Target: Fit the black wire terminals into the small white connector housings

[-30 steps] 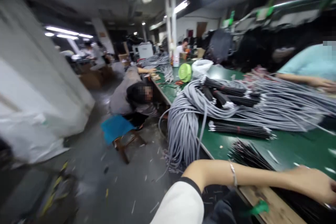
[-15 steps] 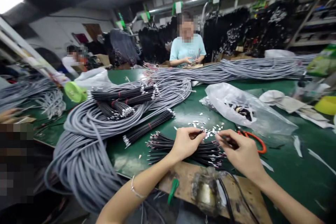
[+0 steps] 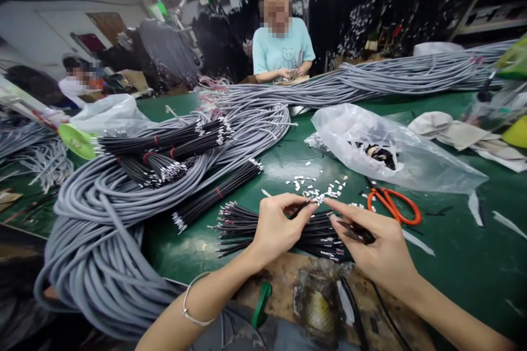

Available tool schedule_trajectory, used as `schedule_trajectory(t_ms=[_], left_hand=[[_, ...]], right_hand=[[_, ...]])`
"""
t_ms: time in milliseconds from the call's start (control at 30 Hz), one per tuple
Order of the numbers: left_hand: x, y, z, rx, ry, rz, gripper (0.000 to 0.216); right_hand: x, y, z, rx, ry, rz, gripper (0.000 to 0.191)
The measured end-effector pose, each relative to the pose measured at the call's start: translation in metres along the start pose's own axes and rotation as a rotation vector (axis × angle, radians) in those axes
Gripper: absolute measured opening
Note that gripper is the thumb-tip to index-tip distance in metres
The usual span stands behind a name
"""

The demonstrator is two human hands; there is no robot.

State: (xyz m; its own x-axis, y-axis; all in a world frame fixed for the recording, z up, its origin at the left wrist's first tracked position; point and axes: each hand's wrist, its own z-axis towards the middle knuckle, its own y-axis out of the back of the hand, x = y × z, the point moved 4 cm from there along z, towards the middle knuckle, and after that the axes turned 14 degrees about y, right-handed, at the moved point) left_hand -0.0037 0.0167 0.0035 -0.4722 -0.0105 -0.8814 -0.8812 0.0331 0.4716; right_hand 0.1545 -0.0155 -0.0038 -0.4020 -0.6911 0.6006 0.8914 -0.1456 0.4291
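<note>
My left hand is closed in a pinch over a heap of small white pieces, holding what looks like the end of a black cable, mostly hidden by the fingers. Facing it, my right hand has the forefinger stretched towards the same pieces, its tip close to my left fingertips. A dark pointed tool, apparently tweezers, lies gripped in that hand. Under and between both hands rests a loose bundle of short black cables with pale and reddish ends.
Orange-handled scissors lie right of my right hand, below a clear plastic bag. Coiled grey cables and tied black bundles fill the left. A stained wooden board is nearest me. Across the green table sits a co-worker.
The view has tipped downward and moved closer. My right forefinger has straightened and reached in to the white pieces, near my left fingertips. My left hand keeps its pinch.
</note>
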Motion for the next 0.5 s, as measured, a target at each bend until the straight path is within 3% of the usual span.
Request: schedule_trajectory(t_ms=[167,367,500], left_hand=[[-0.0003,0.0018,-0.0027,-0.064,-0.021,-0.003,0.015],[-0.0049,0.0039,-0.0067,-0.099,-0.078,-0.012,0.012],[-0.0057,0.0040,-0.0065,-0.099,-0.053,-0.052,0.013]], right_hand=[[0.0067,-0.0015,0.0000,0.003,0.047,0.008,0.032],[0.0014,-0.0024,-0.0006,0.014,-0.060,-0.004,0.033],[0.0072,-0.0039,-0.0016,0.024,0.027,0.014,0.032]])
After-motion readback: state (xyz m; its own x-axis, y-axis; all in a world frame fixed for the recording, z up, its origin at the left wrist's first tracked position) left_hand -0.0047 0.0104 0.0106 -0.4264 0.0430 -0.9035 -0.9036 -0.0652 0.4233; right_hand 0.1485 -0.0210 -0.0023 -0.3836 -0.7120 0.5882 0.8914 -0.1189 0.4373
